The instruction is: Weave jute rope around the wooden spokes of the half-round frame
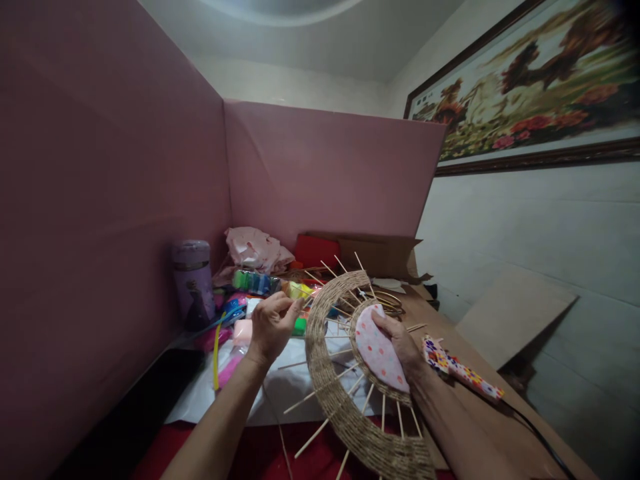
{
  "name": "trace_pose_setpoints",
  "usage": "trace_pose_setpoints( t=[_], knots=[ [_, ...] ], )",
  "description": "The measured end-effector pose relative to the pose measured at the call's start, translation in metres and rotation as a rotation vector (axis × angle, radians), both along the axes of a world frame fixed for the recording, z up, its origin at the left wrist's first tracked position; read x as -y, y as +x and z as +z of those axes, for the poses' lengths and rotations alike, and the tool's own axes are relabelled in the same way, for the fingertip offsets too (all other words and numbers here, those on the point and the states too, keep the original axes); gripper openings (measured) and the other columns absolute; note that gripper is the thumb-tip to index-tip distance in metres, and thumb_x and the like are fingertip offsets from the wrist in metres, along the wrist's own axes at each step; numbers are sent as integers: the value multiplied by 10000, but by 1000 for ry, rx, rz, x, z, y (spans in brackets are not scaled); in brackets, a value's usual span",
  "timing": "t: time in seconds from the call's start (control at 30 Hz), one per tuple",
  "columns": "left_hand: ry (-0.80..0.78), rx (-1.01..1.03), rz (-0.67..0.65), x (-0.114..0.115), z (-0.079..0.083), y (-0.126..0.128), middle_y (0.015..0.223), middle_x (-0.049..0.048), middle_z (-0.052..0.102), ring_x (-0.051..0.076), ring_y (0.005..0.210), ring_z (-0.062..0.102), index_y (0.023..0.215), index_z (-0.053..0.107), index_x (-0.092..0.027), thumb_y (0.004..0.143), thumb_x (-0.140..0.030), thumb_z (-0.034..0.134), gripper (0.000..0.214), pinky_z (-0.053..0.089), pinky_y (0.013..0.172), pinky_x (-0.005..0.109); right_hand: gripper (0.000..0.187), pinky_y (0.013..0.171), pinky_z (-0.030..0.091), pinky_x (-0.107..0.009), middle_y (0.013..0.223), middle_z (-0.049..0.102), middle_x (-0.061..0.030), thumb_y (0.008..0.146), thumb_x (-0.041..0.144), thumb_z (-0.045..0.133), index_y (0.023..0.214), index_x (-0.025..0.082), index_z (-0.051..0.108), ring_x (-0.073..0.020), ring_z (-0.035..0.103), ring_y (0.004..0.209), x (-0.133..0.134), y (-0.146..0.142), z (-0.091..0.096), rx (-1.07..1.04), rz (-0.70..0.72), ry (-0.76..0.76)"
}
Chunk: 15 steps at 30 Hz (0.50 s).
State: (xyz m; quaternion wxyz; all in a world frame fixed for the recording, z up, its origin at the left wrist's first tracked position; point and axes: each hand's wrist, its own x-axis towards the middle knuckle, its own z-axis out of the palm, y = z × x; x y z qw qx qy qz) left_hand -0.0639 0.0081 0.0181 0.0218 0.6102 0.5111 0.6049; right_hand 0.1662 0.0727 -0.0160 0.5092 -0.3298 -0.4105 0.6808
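My right hand (400, 343) grips a round craft piece at its centre: a pink dotted fabric disc (377, 350) ringed by wound jute. Thin wooden skewers (320, 387) radiate from it through a wide jute ring (327, 373), held on edge above the table. My left hand (273, 323) is closed in a pinch at the ring's left rim, fingertips on a skewer end or jute strand that I cannot make out.
A purple tumbler (193, 280) stands at the left by the pink partition (325, 167). Coloured craft supplies (257, 283), pink cloth (253, 248) and a cardboard box (380, 253) lie behind. A patterned glue gun (460, 370) lies right on the brown board. White paper (280, 390) covers the table.
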Motion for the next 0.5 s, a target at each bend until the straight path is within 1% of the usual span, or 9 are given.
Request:
trace_pose_setpoints(
  t=[0.23,0.33,0.5],
  knots=[
    [-10,3,-32,-1,0,2,510,-22,345,107,501,338,431,539,-177,766,-314,575,364,239,538,261,150,449,465,-227,574,658,-13,702,262,667,750,163,565,-171,632,526,-3,2,-4,-29,3,-3],
    [-22,15,-47,-1,0,3,514,-18,351,106,504,359,451,581,-174,803,-349,528,396,247,531,260,164,498,496,-258,586,665,-20,696,278,671,746,164,565,-189,647,564,-3,2,-4,-39,5,-15],
    [-31,99,-112,-2,-1,5,525,2,439,123,532,422,524,666,-180,809,-389,515,384,290,545,260,111,543,520,-288,602,676,-20,698,242,654,719,175,569,-206,657,599,-1,0,0,-53,-33,-50]
  ],
)
